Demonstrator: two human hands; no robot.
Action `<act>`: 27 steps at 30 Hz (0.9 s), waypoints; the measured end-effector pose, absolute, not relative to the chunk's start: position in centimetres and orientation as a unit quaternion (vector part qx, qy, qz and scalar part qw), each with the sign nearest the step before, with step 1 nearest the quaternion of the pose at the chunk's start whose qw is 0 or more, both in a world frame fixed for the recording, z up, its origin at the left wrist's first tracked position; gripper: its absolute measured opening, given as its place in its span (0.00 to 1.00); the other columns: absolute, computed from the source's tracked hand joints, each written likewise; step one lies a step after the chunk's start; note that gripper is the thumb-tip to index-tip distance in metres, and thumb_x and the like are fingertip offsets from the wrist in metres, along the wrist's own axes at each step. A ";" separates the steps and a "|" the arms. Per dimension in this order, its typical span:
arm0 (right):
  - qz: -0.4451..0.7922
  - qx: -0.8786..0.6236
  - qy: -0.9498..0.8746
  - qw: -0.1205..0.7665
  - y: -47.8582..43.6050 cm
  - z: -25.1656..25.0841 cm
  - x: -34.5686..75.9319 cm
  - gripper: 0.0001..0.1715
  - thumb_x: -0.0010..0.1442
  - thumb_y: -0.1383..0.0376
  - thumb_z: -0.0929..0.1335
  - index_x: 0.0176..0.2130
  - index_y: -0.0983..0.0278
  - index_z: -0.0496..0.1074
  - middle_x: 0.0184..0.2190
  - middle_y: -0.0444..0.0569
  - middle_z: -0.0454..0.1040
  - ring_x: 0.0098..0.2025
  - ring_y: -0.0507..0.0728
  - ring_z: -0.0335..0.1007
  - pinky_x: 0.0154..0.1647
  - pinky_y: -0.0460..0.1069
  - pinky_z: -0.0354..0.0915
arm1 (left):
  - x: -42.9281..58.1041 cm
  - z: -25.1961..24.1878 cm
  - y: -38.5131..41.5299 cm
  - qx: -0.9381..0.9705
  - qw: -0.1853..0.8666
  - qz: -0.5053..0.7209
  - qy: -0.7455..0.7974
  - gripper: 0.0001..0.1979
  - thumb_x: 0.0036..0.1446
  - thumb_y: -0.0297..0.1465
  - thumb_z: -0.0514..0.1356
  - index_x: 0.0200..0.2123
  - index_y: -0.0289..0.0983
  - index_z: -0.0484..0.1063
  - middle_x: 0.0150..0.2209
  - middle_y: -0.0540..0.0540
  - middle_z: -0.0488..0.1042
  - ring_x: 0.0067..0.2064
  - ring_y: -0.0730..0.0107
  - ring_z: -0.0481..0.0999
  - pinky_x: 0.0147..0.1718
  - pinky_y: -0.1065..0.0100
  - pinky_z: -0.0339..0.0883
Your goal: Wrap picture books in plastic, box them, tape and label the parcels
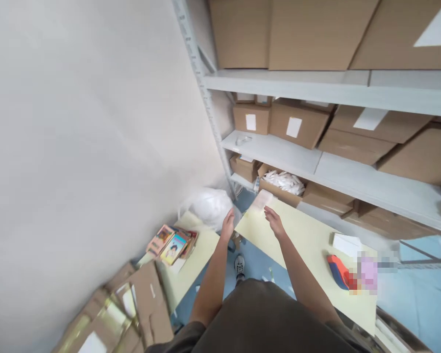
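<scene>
Both of my hands reach out in front of me and hold nothing. My left hand (228, 225) is over the gap between two pale yellow tables, its fingers stretched out and its palm turned inward. It is nearest to a white plastic bag (208, 206) at the wall. My right hand (274, 220) is above the right table (297, 225), fingers extended, palm also turned inward. Just beyond it, a pale, translucent flat item (262, 198) lies at the table's far corner; I cannot make out its kind.
Illustrated books (174, 247) are piled on the left table (191, 274). Flattened cardboard (150, 304) leans at lower left. A red-and-blue tool (338, 271) and a white box (346, 243) lie on the right table. Shelves (279, 149) hold cardboard boxes and an open box of white pieces (284, 182).
</scene>
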State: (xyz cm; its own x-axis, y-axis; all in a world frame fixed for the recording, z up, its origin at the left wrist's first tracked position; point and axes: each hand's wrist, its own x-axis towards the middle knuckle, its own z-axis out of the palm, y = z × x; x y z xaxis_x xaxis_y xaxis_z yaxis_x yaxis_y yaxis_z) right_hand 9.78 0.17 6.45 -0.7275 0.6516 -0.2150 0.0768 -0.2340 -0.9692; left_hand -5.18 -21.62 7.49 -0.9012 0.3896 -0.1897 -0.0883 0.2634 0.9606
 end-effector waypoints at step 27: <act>0.710 -0.016 -0.693 -0.123 -48.7 6.4 1.3 0.38 0.55 0.47 0.75 0.61 0.58 0.79 0.65 0.54 0.76 0.68 0.69 0.70 0.71 0.65 0.63 | 7.9 4.7 -73.8 -0.232 -0.065 0.668 0.704 0.27 0.70 0.38 0.56 0.69 0.41 0.71 0.72 0.44 0.69 0.74 0.58 0.64 0.72 0.57 0.60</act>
